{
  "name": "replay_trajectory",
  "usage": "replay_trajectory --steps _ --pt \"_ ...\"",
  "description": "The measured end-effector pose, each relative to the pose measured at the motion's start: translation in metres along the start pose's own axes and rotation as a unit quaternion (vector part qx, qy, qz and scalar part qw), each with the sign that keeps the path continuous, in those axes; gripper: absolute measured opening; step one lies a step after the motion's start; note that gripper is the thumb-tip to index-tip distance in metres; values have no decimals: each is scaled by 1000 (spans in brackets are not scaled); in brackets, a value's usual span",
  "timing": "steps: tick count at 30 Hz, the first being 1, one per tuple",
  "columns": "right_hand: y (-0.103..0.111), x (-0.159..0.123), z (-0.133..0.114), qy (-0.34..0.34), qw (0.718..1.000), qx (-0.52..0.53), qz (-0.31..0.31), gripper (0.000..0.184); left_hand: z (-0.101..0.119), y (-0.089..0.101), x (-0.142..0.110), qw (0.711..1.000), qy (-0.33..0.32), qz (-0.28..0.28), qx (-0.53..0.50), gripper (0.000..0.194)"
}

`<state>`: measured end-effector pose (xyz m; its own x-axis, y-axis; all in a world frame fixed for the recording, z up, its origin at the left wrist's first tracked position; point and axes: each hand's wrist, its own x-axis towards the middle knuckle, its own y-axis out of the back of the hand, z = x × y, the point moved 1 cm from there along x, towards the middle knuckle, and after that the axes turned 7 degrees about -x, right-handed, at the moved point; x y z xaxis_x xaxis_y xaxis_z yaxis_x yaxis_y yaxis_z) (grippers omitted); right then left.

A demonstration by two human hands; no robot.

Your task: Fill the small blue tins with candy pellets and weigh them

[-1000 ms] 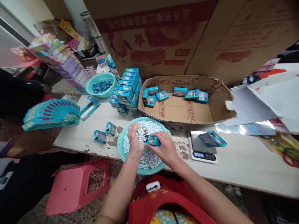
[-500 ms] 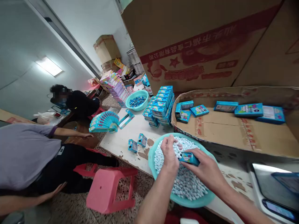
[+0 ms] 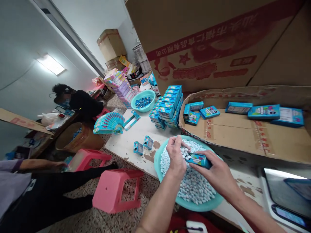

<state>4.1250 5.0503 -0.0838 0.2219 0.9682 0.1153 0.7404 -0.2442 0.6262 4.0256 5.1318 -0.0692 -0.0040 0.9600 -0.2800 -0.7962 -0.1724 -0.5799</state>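
Note:
A turquoise basin (image 3: 158,168) full of small pale-blue and white candies (image 3: 195,191) stands in front of me. Above the candies, my right hand (image 3: 218,170) grips a small blue candy box (image 3: 199,160), which lies tilted with its end pointing left. My left hand (image 3: 177,154) is curled around some loose candies, held against that end of the box. Part of the left fingers is hidden behind the hand. On the table to the left stand two small blue boxes (image 3: 138,148), each with a dark opening on top.
Behind the basin are stacked blue boxes (image 3: 167,108) and a shallow carton (image 3: 233,131) holding several more. A scale (image 3: 286,194) sits at right. Farther left are fanned flat cartons (image 3: 109,123), a bowl of blue pieces (image 3: 143,103), pink stools (image 3: 109,191) and two people.
The blue box in my right hand has turned slightly, showing more of its printed face. The person in grey has moved left, with a hand now beside the rear stool. My view has shifted slightly.

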Motion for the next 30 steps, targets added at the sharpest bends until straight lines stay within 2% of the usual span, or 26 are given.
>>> replay_trajectory --steps 4,9,12,15,19,22,26,30 --pt "-3 -2 -1 0 999 4 41 38 1 -3 -2 1000 3 -18 25 34" --pt "-11 1 0 15 999 15 45 37 2 -3 0 999 -28 -29 18 32" --pt "-8 1 -2 13 999 21 45 33 3 -3 0 999 -42 -16 12 34" --pt "-2 0 -4 0 999 32 38 28 0 -4 0 999 -23 -6 29 35" --pt "4 -1 -2 -17 998 42 43 28 -5 -8 -2 999 5 -37 38 36" --pt "7 -1 -1 -21 997 42 55 29 -6 -14 -5 997 -11 -53 49 35" --pt "10 -4 -3 -30 996 57 65 31 -7 -19 -7 996 -53 -36 66 31" --pt "14 -5 -3 -35 995 63 66 29 -8 -22 -11 996 -38 -54 61 28"
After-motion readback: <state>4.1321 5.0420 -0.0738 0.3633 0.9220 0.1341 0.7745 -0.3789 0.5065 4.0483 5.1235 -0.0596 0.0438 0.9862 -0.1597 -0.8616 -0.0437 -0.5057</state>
